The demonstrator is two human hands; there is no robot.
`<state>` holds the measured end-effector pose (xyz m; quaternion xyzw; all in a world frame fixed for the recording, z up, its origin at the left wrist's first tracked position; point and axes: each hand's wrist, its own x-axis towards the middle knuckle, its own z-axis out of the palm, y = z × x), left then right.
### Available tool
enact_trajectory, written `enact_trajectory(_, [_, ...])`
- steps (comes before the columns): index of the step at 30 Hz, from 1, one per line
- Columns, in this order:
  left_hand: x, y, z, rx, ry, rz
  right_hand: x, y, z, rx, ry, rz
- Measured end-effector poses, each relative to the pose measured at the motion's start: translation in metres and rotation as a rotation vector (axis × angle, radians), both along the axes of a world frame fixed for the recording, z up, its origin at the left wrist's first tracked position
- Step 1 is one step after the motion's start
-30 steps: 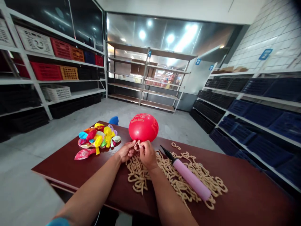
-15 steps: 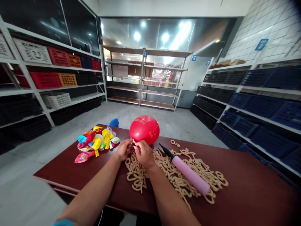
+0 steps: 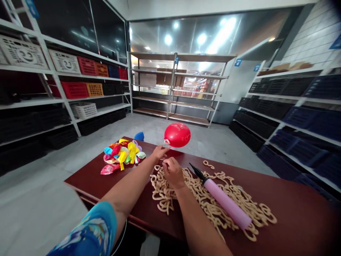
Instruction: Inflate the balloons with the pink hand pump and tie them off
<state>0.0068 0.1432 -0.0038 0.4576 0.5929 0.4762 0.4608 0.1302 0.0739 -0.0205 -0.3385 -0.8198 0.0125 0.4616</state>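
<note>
An inflated red balloon (image 3: 178, 135) with printed lettering hangs past the far edge of the table, its tied neck toward me. Just below that neck is my left hand (image 3: 160, 153), fingers stretched out and apparently not gripping it. My right hand (image 3: 173, 173) is closer to me, fingers curled in a pinch above tan, twisted cord-like pieces (image 3: 162, 193); anything between the fingertips is too small to make out. A pink hand pump (image 3: 227, 204) with a black nozzle lies across the tan heap, right of my right hand.
Deflated balloons (image 3: 125, 153) in several colours lie piled at the left of the dark red table (image 3: 93, 181). Something blue (image 3: 139, 136) shows beyond the far edge. Crate-filled shelves (image 3: 87, 90) line both sides, and a metal rack (image 3: 170, 96) stands behind.
The red balloon has left my fingers and moved away, beyond the table's far edge. My left hand has opened and reached forward; my hands have separated. The view has turned left.
</note>
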Motion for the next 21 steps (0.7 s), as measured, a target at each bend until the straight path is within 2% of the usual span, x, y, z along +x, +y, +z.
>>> enact_trajectory(3, [-0.012,-0.005,-0.004,0.179,0.368,0.057,0.001,0.0,0.0,0.004,-0.006,-0.005])
enact_trajectory(5, [-0.026,-0.012,-0.005,0.237,0.602,0.081,0.0,0.0,0.0,0.006,-0.011,-0.004])
enact_trajectory(9, [-0.063,-0.026,0.003,0.208,1.054,0.121,0.0,-0.001,0.001,-0.005,-0.014,-0.005])
enact_trajectory(12, [-0.089,-0.031,0.008,0.126,1.314,0.085,-0.001,-0.002,0.001,-0.02,-0.004,-0.009])
enact_trajectory(16, [-0.109,-0.035,0.009,0.019,1.416,-0.012,-0.001,-0.002,0.0,-0.02,0.014,-0.01])
enact_trajectory(19, [-0.112,-0.039,0.012,0.049,1.331,0.017,0.0,-0.002,0.0,-0.03,0.016,-0.009])
enact_trajectory(21, [-0.109,-0.043,0.018,0.117,1.182,0.076,0.0,-0.001,0.0,-0.043,0.022,-0.006])
